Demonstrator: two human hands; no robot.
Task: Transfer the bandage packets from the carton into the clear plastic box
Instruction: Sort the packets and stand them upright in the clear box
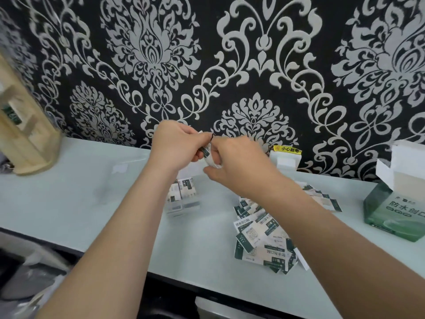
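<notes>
My left grip and right grip both pinch one bundle of bandage packets, held above the clear plastic box. On the bench, loose packets lie between box and open carton.

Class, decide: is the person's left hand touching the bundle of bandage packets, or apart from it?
Touching. The head view shows the left hand holding the bundle of bandage packets, its fingers closed on the bundle's edge with no gap visible.
</notes>
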